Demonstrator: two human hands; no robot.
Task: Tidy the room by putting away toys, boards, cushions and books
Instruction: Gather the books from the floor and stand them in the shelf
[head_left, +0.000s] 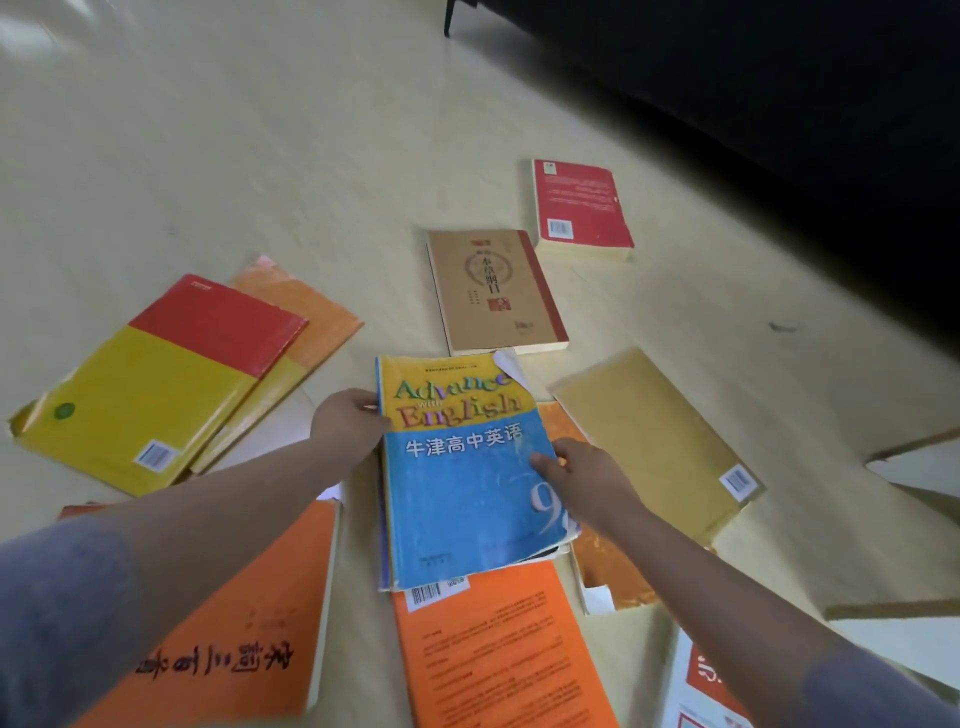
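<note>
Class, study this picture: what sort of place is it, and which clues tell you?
Probably a room in a home, perhaps a living room: books such as the brown book lie scattered on a pale floor, beside dark furniture, maybe a sofa.

A home room: schoolbooks (470, 467) strewn on pale floor (260, 156) beside dark sofa (779, 104).

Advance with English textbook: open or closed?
Closed. The Advance with English textbook shows its full front cover, face up, top right corner curled; left hand and right hand grip its side edges.
</note>
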